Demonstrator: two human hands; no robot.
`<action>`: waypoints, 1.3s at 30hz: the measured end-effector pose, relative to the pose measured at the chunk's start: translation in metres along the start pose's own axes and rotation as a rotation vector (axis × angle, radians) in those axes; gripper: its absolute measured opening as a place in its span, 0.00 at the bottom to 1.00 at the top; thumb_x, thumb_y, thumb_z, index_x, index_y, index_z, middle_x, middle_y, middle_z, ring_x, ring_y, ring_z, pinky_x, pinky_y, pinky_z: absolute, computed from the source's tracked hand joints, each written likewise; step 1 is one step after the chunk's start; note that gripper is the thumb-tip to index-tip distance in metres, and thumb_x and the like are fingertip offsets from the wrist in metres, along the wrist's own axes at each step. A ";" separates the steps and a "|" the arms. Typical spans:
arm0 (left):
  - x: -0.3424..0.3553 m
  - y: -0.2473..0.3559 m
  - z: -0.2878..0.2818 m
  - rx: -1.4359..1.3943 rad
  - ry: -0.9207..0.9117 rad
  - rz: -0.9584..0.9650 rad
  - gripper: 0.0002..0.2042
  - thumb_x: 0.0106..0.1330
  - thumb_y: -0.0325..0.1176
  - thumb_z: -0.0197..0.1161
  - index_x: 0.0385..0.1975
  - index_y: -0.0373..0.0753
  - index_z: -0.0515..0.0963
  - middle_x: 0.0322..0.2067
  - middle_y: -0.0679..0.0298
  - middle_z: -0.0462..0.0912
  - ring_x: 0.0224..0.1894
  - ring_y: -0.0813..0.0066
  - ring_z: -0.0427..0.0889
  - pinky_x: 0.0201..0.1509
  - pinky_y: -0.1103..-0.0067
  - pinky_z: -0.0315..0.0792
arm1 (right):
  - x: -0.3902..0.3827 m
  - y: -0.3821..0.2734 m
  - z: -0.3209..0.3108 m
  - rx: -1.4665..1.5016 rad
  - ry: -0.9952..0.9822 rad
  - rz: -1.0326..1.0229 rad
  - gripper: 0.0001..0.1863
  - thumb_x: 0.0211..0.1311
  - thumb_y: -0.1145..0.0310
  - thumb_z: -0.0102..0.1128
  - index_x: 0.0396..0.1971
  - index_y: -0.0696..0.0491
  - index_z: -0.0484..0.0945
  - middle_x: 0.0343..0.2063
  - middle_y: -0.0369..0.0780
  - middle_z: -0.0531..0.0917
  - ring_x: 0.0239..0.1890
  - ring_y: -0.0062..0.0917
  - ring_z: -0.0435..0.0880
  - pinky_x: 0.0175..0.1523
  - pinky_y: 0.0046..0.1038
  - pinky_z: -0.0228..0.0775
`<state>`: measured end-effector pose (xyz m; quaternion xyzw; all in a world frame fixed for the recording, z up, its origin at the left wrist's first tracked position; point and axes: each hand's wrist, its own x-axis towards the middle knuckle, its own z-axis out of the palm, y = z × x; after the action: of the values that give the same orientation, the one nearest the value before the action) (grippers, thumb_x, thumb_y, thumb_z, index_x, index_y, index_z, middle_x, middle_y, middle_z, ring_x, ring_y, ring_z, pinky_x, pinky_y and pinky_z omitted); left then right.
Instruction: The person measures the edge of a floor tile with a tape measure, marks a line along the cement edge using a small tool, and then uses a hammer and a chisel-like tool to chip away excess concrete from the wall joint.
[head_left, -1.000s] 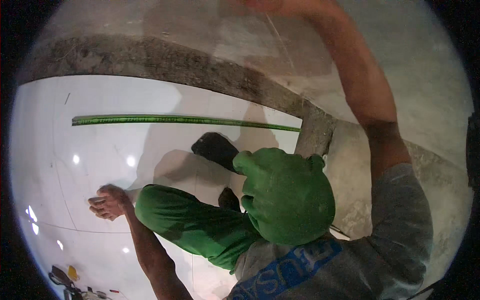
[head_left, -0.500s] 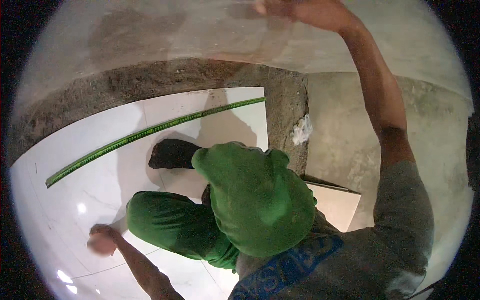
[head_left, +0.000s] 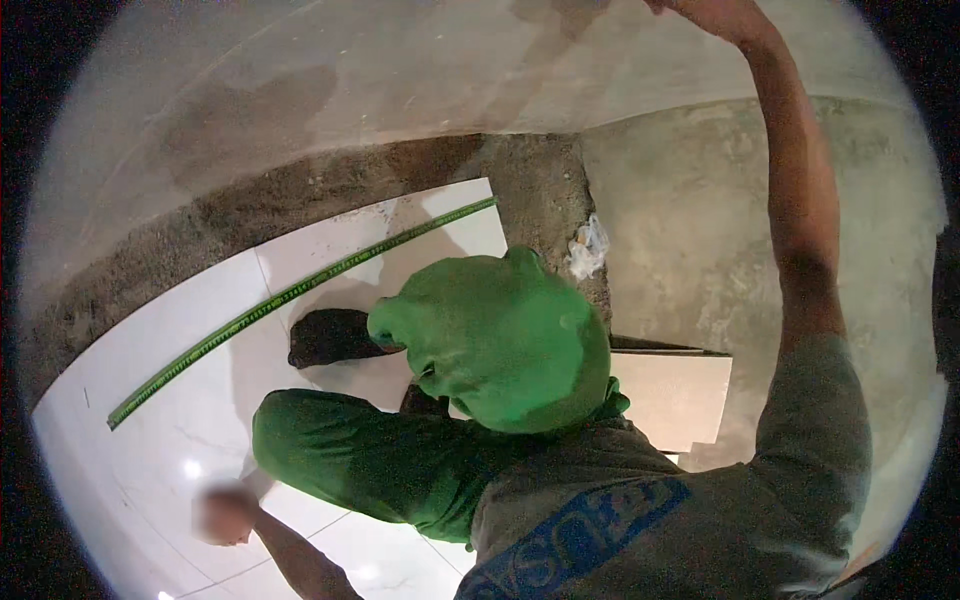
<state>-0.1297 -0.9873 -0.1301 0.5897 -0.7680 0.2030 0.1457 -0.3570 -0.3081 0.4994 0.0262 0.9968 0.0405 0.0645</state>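
My left hand (head_left: 228, 515) is low on the left, over the white floor tiles (head_left: 150, 455) beside my knee. A blur covers it, so its fingers cannot be made out. My right arm reaches far forward, and my right hand (head_left: 712, 12) is at the top edge by the grey wall. Most of its fingers fall outside the picture, and whatever they touch is hidden. A green measuring tape (head_left: 285, 296) with dark markings lies stretched across the tiles, apart from both hands.
My green-trousered legs (head_left: 490, 340) and a dark-covered foot (head_left: 335, 336) are over the tiles. Rough bare ground (head_left: 300, 195) runs between tiles and wall. Crumpled clear plastic (head_left: 588, 247) lies near the corner. A pale tile (head_left: 680, 395) rests on my right.
The whole view has shifted and turned a little. My right hand has gone right and farther out past the top edge. My left hand appears slightly lower and more to the right.
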 end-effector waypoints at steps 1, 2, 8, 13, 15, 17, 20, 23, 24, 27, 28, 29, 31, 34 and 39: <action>0.004 0.000 0.003 -0.005 0.009 0.012 0.23 0.62 0.60 0.52 0.51 0.56 0.77 0.51 0.65 0.75 0.51 0.56 0.75 0.48 0.54 0.69 | 0.006 0.001 -0.002 -0.053 -0.040 0.038 0.19 0.69 0.55 0.69 0.20 0.49 0.83 0.15 0.29 0.74 0.19 0.15 0.69 0.26 0.24 0.63; 0.008 -0.001 0.006 -0.010 0.017 0.026 0.23 0.63 0.60 0.52 0.50 0.55 0.77 0.50 0.65 0.75 0.51 0.56 0.75 0.47 0.54 0.69 | 0.010 0.004 -0.004 -0.055 -0.033 0.044 0.19 0.69 0.55 0.69 0.20 0.49 0.83 0.15 0.29 0.74 0.19 0.15 0.69 0.26 0.24 0.63; -0.013 0.003 0.007 -0.030 0.044 0.133 0.22 0.65 0.57 0.53 0.49 0.52 0.77 0.46 0.63 0.77 0.46 0.59 0.77 0.43 0.56 0.72 | -0.017 0.039 0.008 0.203 -0.009 -0.079 0.17 0.65 0.53 0.73 0.25 0.51 0.87 0.17 0.28 0.75 0.20 0.15 0.67 0.27 0.24 0.63; -0.013 -0.003 0.001 0.000 0.123 0.165 0.21 0.66 0.55 0.53 0.49 0.48 0.77 0.42 0.62 0.79 0.42 0.61 0.79 0.39 0.58 0.75 | -0.033 0.124 0.100 0.236 -0.094 0.091 0.25 0.73 0.46 0.58 0.45 0.55 0.89 0.26 0.37 0.84 0.30 0.23 0.79 0.41 0.32 0.76; 0.005 -0.027 0.030 0.081 0.197 0.087 0.20 0.67 0.55 0.54 0.48 0.47 0.77 0.41 0.62 0.79 0.41 0.61 0.80 0.38 0.58 0.76 | -0.008 0.133 0.110 -0.241 -0.336 0.021 0.27 0.76 0.46 0.51 0.51 0.53 0.86 0.37 0.40 0.88 0.41 0.33 0.84 0.59 0.38 0.73; -0.008 -0.024 0.046 0.338 0.228 0.074 0.22 0.72 0.54 0.51 0.53 0.44 0.77 0.46 0.60 0.81 0.45 0.61 0.81 0.39 0.59 0.78 | -0.038 0.201 0.135 -0.356 -0.261 -0.045 0.26 0.79 0.48 0.45 0.61 0.50 0.80 0.54 0.42 0.84 0.58 0.38 0.80 0.73 0.41 0.57; -0.022 0.015 0.014 0.211 0.105 0.105 0.26 0.75 0.53 0.46 0.65 0.43 0.71 0.62 0.56 0.73 0.62 0.56 0.72 0.60 0.52 0.69 | -0.093 0.264 0.141 -0.068 -0.112 0.159 0.26 0.78 0.48 0.50 0.58 0.55 0.79 0.54 0.44 0.80 0.56 0.36 0.78 0.67 0.38 0.62; -0.014 0.033 -0.062 -0.156 -0.273 0.029 0.31 0.75 0.53 0.43 0.74 0.45 0.62 0.73 0.57 0.62 0.76 0.55 0.58 0.75 0.53 0.56 | -0.085 0.272 0.124 0.203 0.128 0.212 0.26 0.77 0.49 0.54 0.55 0.59 0.79 0.54 0.46 0.77 0.55 0.34 0.76 0.61 0.36 0.67; -0.004 0.024 -0.061 -0.177 -0.256 -0.012 0.31 0.75 0.53 0.43 0.75 0.46 0.61 0.74 0.58 0.61 0.76 0.55 0.57 0.76 0.53 0.54 | -0.068 0.255 0.131 0.369 0.226 0.165 0.25 0.77 0.50 0.55 0.52 0.60 0.80 0.51 0.46 0.78 0.52 0.33 0.77 0.59 0.34 0.68; 0.004 0.007 -0.076 -0.261 -0.296 -0.147 0.31 0.74 0.53 0.43 0.74 0.46 0.62 0.74 0.60 0.62 0.76 0.54 0.56 0.77 0.57 0.50 | -0.036 0.137 0.128 0.248 0.234 0.067 0.23 0.76 0.52 0.57 0.44 0.61 0.81 0.37 0.42 0.77 0.42 0.28 0.76 0.52 0.30 0.69; -0.001 0.009 -0.081 -0.266 -0.299 -0.158 0.31 0.74 0.53 0.43 0.74 0.46 0.62 0.74 0.60 0.62 0.76 0.54 0.56 0.77 0.57 0.50 | -0.033 0.116 0.122 0.147 0.215 0.057 0.22 0.76 0.53 0.57 0.42 0.62 0.81 0.34 0.40 0.76 0.39 0.27 0.76 0.50 0.29 0.69; -0.002 0.011 -0.086 -0.247 -0.288 -0.146 0.31 0.74 0.54 0.44 0.74 0.47 0.63 0.74 0.61 0.62 0.76 0.55 0.55 0.77 0.58 0.50 | -0.033 0.112 0.125 0.078 0.148 0.082 0.21 0.76 0.55 0.57 0.41 0.62 0.81 0.30 0.39 0.74 0.38 0.26 0.74 0.50 0.28 0.69; -0.009 0.012 -0.087 -0.227 -0.272 -0.148 0.31 0.74 0.54 0.45 0.73 0.47 0.64 0.74 0.61 0.61 0.77 0.55 0.55 0.77 0.59 0.51 | -0.027 0.107 0.130 0.012 0.085 0.094 0.19 0.76 0.57 0.58 0.40 0.62 0.82 0.27 0.38 0.72 0.36 0.26 0.73 0.50 0.28 0.69; -0.007 0.012 -0.079 -0.207 -0.252 -0.146 0.30 0.74 0.53 0.46 0.72 0.47 0.65 0.75 0.61 0.61 0.77 0.56 0.55 0.77 0.59 0.50 | -0.025 0.097 0.154 0.028 0.078 0.105 0.17 0.77 0.60 0.56 0.37 0.61 0.80 0.26 0.37 0.70 0.33 0.25 0.70 0.44 0.29 0.67; -0.006 0.017 -0.089 -0.270 -0.317 -0.102 0.29 0.74 0.49 0.48 0.72 0.43 0.64 0.75 0.55 0.60 0.77 0.49 0.54 0.77 0.54 0.51 | -0.052 0.140 0.178 0.023 0.326 -0.043 0.18 0.78 0.58 0.53 0.45 0.61 0.78 0.36 0.43 0.77 0.41 0.33 0.76 0.51 0.35 0.69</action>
<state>-0.1454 -0.9349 -0.0571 0.6276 -0.7706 -0.0047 0.1109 -0.2754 -0.1576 0.3418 -0.0011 0.9947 0.0316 -0.0978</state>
